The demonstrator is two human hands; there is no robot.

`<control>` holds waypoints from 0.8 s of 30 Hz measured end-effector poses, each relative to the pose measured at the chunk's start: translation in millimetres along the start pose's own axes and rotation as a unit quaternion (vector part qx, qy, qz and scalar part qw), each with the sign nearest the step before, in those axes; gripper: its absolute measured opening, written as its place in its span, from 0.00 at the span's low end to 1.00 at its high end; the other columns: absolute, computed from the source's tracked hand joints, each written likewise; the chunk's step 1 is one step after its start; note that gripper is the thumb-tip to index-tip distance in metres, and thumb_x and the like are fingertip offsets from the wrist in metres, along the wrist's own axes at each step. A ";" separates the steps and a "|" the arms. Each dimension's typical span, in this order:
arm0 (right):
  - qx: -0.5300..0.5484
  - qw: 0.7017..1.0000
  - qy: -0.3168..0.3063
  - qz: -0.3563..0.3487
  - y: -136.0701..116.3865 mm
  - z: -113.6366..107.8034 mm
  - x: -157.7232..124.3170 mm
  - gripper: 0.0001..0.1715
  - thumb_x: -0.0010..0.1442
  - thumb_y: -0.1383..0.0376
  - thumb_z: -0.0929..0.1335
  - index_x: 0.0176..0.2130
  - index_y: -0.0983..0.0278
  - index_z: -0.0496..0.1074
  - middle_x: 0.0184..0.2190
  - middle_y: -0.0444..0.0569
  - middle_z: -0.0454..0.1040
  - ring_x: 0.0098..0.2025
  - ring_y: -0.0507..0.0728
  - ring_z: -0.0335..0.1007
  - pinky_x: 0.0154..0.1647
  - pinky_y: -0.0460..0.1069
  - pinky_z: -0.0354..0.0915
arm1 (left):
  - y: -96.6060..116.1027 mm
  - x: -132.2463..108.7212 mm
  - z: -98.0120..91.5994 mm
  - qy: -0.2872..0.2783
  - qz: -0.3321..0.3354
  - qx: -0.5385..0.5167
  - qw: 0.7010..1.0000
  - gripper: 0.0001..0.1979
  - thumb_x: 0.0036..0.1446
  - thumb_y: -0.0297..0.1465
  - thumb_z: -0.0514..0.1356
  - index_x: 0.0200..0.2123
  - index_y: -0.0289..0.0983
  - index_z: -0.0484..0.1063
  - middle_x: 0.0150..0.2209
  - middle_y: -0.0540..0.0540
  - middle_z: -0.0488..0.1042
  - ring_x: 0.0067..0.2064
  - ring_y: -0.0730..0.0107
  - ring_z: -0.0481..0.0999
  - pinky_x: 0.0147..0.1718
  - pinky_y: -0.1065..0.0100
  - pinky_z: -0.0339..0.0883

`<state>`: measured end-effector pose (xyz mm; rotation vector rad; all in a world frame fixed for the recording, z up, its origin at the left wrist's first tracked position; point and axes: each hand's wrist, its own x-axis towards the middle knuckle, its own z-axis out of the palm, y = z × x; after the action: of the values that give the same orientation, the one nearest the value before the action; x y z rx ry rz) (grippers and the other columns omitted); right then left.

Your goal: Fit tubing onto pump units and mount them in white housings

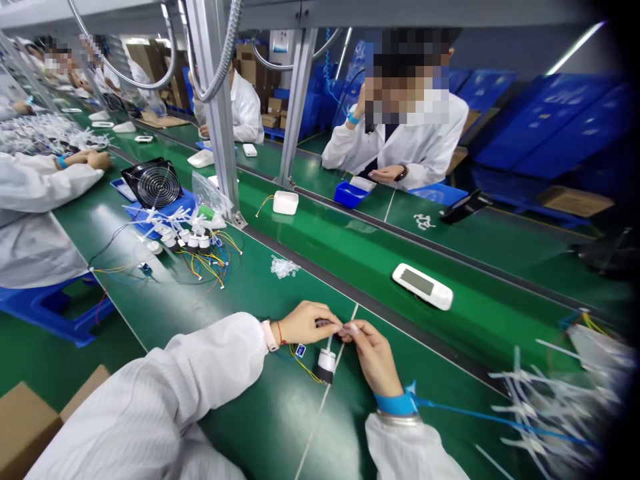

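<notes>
Fingertips of the left hand (307,323) and right hand (374,357) pinch a small pale piece (341,327) between them, too small to make out. Just below lies a white cylinder (326,365), its thin stem pointing up toward the fingertips, slightly nearer the left hand. Yellow wires (305,368) trail from it to a small blue board (301,349) on the green belt (270,427).

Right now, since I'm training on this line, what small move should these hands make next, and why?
Probably lower the small pinched piece onto the white cylinder: the left hand and right hand meet just above its thin stem, though the piece itself is too small to identify.
</notes>
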<state>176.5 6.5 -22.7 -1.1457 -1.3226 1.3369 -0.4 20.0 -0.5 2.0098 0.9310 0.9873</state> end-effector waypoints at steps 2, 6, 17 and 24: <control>0.010 1.000 0.001 0.001 0.4 0.3 0.4 0.14 0.53 0.54 0.68 0.30 0.63 0.70 0.26 0.47 0.71 0.29 0.54 0.65 0.33 0.49 0.63 | 0.2 -0.1 0.4 0.011 0.011 -0.004 1.000 0.11 0.56 0.31 0.56 0.35 0.32 0.76 0.29 0.45 0.73 0.28 0.76 0.68 0.30 0.75 0.62; 0.020 1.000 0.010 0.007 0.3 0.8 1.2 0.15 0.52 0.53 0.68 0.34 0.62 0.70 0.26 0.45 0.70 0.29 0.53 0.64 0.33 0.48 0.62 | 2.0 -0.5 0.1 0.033 0.015 -0.024 0.999 0.12 0.55 0.34 0.58 0.35 0.32 0.75 0.29 0.45 0.73 0.29 0.75 0.69 0.30 0.75 0.62; -0.125 0.990 0.045 -0.040 -5.6 -3.6 0.8 0.26 0.55 0.48 0.62 0.18 0.63 0.64 0.21 0.47 0.66 0.27 0.54 0.61 0.29 0.49 0.57 | 9.6 -2.0 -1.6 0.074 -0.010 -0.021 0.997 0.08 0.52 0.31 0.58 0.30 0.31 0.75 0.26 0.46 0.72 0.28 0.75 0.67 0.29 0.74 0.61; -0.117 0.988 0.066 -0.081 -3.9 -4.5 1.0 0.22 0.54 0.51 0.64 0.20 0.63 0.65 0.21 0.45 0.64 0.26 0.52 0.59 0.28 0.47 0.58 | 5.1 -1.3 0.3 0.068 -0.010 -0.018 0.997 0.10 0.52 0.32 0.58 0.32 0.32 0.75 0.27 0.46 0.72 0.28 0.75 0.68 0.30 0.74 0.61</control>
<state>180.8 8.3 -18.8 -1.2339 -1.4686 0.9904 0.7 16.3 3.0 1.9192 0.9968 1.1339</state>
